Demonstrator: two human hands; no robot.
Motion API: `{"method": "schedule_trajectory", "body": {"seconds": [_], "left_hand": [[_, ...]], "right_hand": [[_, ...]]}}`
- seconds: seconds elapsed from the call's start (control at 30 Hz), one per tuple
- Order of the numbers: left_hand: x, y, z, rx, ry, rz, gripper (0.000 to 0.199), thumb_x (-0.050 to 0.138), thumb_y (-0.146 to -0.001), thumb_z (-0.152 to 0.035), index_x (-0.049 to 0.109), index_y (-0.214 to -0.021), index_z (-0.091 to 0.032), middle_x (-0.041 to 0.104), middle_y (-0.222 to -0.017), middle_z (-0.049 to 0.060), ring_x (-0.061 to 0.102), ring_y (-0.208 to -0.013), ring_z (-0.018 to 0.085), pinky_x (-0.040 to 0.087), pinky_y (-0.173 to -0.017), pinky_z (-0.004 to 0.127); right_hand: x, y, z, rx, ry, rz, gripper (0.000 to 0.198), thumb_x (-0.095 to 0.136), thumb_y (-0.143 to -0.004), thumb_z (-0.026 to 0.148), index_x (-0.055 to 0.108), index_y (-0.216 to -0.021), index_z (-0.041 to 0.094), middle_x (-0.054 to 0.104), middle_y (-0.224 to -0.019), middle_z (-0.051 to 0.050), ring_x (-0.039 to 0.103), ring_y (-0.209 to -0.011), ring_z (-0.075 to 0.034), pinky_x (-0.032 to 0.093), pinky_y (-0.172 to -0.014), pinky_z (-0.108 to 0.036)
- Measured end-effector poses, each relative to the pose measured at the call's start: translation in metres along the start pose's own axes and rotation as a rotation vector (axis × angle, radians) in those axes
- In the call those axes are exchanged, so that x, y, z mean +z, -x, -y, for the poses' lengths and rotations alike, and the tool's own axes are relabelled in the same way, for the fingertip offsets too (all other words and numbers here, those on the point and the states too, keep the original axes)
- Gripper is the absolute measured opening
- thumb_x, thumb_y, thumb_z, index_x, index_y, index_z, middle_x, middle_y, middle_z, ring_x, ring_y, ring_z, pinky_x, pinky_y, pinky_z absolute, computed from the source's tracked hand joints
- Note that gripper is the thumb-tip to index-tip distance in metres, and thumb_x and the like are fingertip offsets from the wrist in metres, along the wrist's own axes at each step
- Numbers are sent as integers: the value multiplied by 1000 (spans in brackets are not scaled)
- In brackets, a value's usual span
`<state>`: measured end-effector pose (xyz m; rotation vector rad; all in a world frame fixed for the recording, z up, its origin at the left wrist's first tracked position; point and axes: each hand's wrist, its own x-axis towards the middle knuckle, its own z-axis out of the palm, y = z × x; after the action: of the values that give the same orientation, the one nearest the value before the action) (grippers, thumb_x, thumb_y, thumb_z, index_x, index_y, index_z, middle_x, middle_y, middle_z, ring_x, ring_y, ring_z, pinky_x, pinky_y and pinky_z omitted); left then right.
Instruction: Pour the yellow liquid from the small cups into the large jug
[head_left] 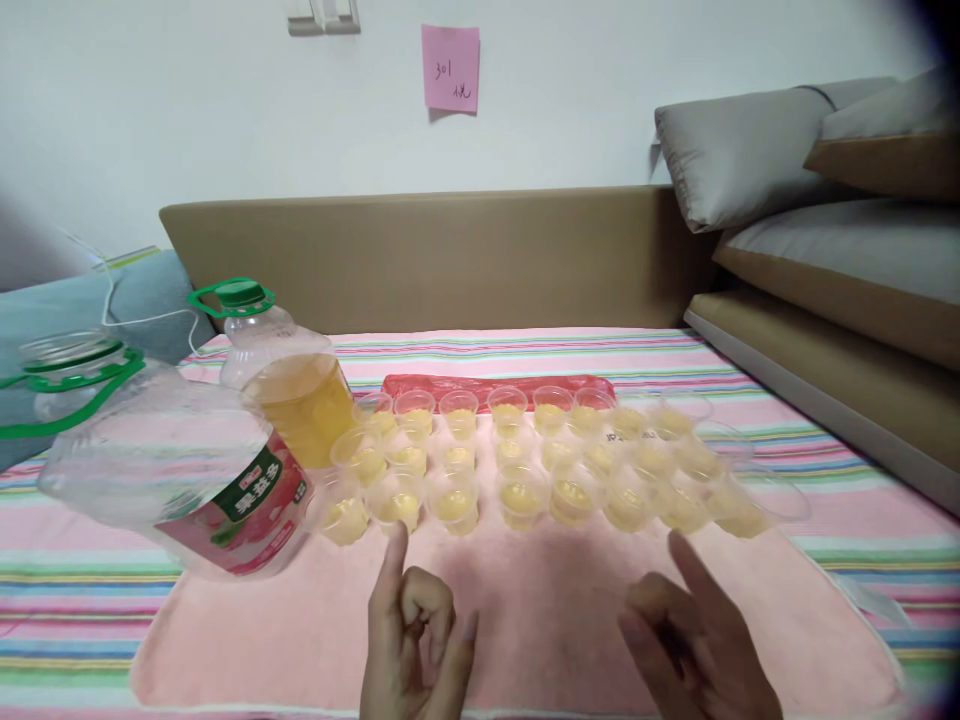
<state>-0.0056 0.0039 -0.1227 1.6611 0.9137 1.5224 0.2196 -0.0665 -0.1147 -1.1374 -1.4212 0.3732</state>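
My left hand [411, 630] is raised over the front of a pink mat [540, 620]. Its index finger points up toward a clear plastic cup [396, 500] in the front row; the thumb stands apart, the other fingers are curled, and nothing is held. To the right, my right hand [697, 635] has a similar pose, index finger and thumb apart, holding nothing. Ahead of both hands stand three rows of clear cups [523, 495], each with some pale yellow liquid. Whether either fingertip touches a cup, I cannot tell.
On the left stand a large labelled plastic jug [169, 450] without a cap and a green-capped jug [300, 400] partly filled with amber liquid. Behind the cups lies a red plastic bag [495, 384]. Cushions [840, 250] are stacked at right on the striped cloth [67, 610].
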Motion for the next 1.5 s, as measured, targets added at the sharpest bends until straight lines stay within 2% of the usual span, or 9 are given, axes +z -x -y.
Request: {"method": "schedule_trajectory", "body": {"seconds": [0.03, 0.1, 0.2, 0.37, 0.53, 0.77, 1.07, 1.3, 1.5], "left_hand": [[5, -1, -5, -24, -6, -40, 71, 56, -113, -28, 20, -172, -44, 45, -78, -5, 45, -65, 12, 41, -62, 20], [12, 0, -10, -25, -14, -30, 74, 53, -114, -31, 12, -174, -45, 43, -77, -6, 40, -64, 12, 39, -61, 19], [16, 4, -9, -12, 3, 80, 78, 52, -113, -24, 7, -174, -43, 39, -73, -8, 35, -61, 11, 35, -60, 20], [12, 7, 0, -79, 32, 188, 89, 54, -107, -16, 2, -174, -41, 41, -74, -9, 35, -60, 11, 35, -61, 20], [11, 4, 4, -100, 8, 162, 91, 56, -104, -14, 5, -175, -41, 46, -74, -8, 37, -58, 10, 35, -59, 18], [12, 2, 4, -48, 33, 136, 90, 59, -105, -16, 7, -175, -39, 46, -74, -8, 43, -60, 10, 44, -63, 17], [17, 1, -1, -26, 30, 72, 83, 58, -109, -24, 11, -174, -41, 46, -74, -9, 42, -60, 10, 45, -64, 16], [16, 3, 2, -14, 43, 91, 83, 57, -109, -22, 9, -175, -37, 46, -76, -8, 43, -61, 10, 45, -65, 19], [16, 5, 3, -41, 63, 99, 83, 56, -110, -24, 6, -175, -41, 45, -77, -7, 40, -62, 10, 40, -63, 18]], "right_hand": [[5, -4, 1, 3, 2, -54, 70, 43, -120, 15, 10, -178, 37, 50, -82, 1, 47, -66, -13, 42, -62, -21], [14, -10, 1, 38, -5, -90, 77, 42, -118, 12, 0, -179, 34, 46, -80, 2, 43, -65, -13, 39, -61, -20], [21, -10, -4, 69, 2, -68, 81, 46, -116, 15, -1, -179, 31, 46, -79, 3, 43, -64, -12, 39, -59, -19], [31, -1, -12, -24, 19, 20, 85, 45, -112, 13, -5, -179, 27, 43, -72, 7, 42, -55, -11, 35, -53, -19], [38, 0, -15, -89, 50, 60, 83, 41, -111, 11, -5, -179, 24, 41, -71, 8, 42, -53, -10, 35, -52, -19], [31, -4, -17, -54, 14, 30, 80, 43, -114, 13, -2, -179, 24, 41, -73, 7, 43, -57, -10, 35, -54, -19], [28, -6, -16, -37, 53, 16, 80, 44, -115, 15, -2, -179, 26, 44, -74, 6, 45, -58, -11, 39, -56, -18], [27, -7, -16, -28, 82, 8, 79, 44, -115, 16, 0, -180, 26, 44, -74, 6, 45, -57, -10, 39, -56, -18], [27, -8, -17, -54, 110, 2, 83, 47, -111, 16, 2, -180, 27, 42, -73, 6, 43, -56, -10, 38, -53, -17]]}}
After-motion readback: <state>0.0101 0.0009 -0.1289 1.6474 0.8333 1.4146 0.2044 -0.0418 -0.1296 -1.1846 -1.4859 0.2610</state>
